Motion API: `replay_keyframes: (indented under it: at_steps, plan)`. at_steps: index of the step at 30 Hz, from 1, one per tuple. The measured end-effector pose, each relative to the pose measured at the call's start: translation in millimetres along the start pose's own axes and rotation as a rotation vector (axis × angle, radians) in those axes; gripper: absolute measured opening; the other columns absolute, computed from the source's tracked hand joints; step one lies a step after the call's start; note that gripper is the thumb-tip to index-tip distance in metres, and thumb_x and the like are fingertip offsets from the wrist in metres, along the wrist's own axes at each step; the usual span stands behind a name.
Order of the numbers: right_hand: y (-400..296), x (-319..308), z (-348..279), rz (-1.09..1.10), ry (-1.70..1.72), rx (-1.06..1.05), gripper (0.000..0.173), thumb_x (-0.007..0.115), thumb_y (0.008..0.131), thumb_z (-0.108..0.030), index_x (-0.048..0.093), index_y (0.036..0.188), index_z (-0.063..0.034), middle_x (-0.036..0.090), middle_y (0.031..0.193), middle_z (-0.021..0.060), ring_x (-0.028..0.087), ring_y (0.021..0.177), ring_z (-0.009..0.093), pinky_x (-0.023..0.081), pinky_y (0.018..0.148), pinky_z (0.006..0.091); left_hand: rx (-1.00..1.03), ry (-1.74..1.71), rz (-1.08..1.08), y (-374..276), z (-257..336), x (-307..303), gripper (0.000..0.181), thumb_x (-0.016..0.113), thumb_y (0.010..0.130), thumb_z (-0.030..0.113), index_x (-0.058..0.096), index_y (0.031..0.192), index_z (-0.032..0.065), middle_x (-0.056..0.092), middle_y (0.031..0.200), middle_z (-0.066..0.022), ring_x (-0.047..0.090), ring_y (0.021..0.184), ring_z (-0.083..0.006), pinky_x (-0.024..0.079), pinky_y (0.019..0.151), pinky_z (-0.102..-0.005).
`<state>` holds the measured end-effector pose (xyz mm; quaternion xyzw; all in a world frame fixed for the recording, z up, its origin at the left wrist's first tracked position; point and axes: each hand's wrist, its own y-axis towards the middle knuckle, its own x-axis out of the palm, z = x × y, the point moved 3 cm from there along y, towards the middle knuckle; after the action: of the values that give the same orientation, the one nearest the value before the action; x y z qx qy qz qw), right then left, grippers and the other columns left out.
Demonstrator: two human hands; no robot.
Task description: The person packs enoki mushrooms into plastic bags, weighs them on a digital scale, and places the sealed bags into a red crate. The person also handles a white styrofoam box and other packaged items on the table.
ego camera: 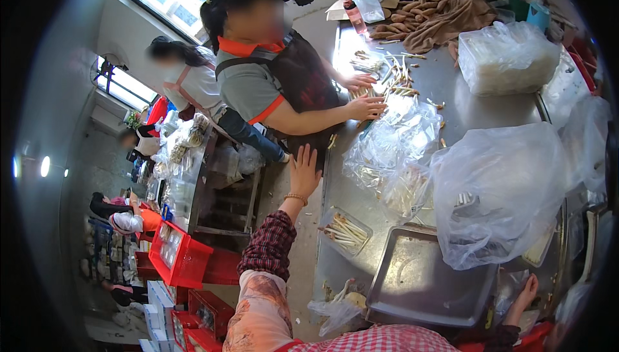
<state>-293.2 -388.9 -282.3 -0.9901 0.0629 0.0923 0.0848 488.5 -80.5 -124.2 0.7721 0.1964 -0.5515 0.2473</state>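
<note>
My left hand (305,170), with a beaded bracelet at the wrist, is stretched forward over the gap beside the metal table (358,197). Its fingers are spread and it holds nothing. My right hand (527,291) is low at the right, fingers curled, beside a clear plastic bag (511,290); whether it grips the bag is hidden. Between my arms lies a bare metal tray (430,274). Left of the tray, a clear plastic tray (346,233) holds pale stems with brown tips. A large translucent plastic bag (498,192) sits beyond the metal tray.
A co-worker's hands (365,105) are over stems across the table, by crumpled clear packaging (401,134). Brown tapered vegetables (420,11) are heaped at the far end near a pink bottle (355,15). Red crates (181,255) stand left; a bagged stack (508,59) is far right.
</note>
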Motion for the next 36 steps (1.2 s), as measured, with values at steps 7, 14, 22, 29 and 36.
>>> replay_keyframes:
  at_steps: [7,14,22,29,36]
  plan:
    - [2,0,21,-0.026,0.167,0.146,0.021,0.054,0.094,-0.025,0.059,0.102,-0.0075,0.056,0.090,-0.0040,0.049,0.078,0.005,0.041,0.069,0.0213,-0.119,-0.447,-0.189,-28,-4,7,0.042,0.059,0.083,0.034,0.058,0.111,0.0029,0.050,0.122,-0.0200,0.055,0.104,-0.0364,0.045,0.087,-0.0410]
    - [1,15,18,0.007,0.112,0.182,0.028,0.056,0.092,-0.031,0.056,0.106,-0.0062,0.050,0.077,-0.0039,0.043,0.065,0.006,0.038,0.060,0.0217,-0.254,-1.106,-0.269,-20,22,-45,0.027,0.052,0.092,0.023,0.059,0.083,-0.0014,0.058,0.068,-0.0056,0.057,0.064,-0.0128,0.045,0.060,-0.0264]
    - [46,57,-40,0.000,-0.032,0.331,0.046,0.054,0.092,-0.037,0.041,0.123,-0.0063,0.055,0.074,0.0041,0.053,0.058,0.011,0.040,0.049,0.0255,-0.033,-1.424,-0.504,-123,169,-128,0.026,0.052,0.093,0.024,0.058,0.081,0.0018,0.058,0.070,0.0001,0.051,0.067,-0.0059,0.042,0.060,-0.0223]
    - [69,58,-35,-0.099,-0.010,0.355,0.028,0.049,0.094,-0.035,0.050,0.100,-0.0082,0.053,0.063,0.0026,0.045,0.044,0.010,0.033,0.038,0.0242,-0.287,-1.820,-0.540,-220,217,-151,0.025,0.053,0.093,0.026,0.057,0.091,0.0010,0.058,0.078,-0.0002,0.056,0.071,-0.0066,0.045,0.066,-0.0222]
    - [113,17,-13,-0.144,0.325,0.325,0.022,0.050,0.093,-0.029,0.055,0.082,-0.0100,0.053,0.062,-0.0011,0.048,0.048,0.008,0.038,0.041,0.0192,-0.312,-1.779,-0.663,-272,236,-180,0.022,0.052,0.094,0.020,0.057,0.102,-0.0002,0.060,0.087,-0.0004,0.056,0.081,-0.0068,0.046,0.074,-0.0214]
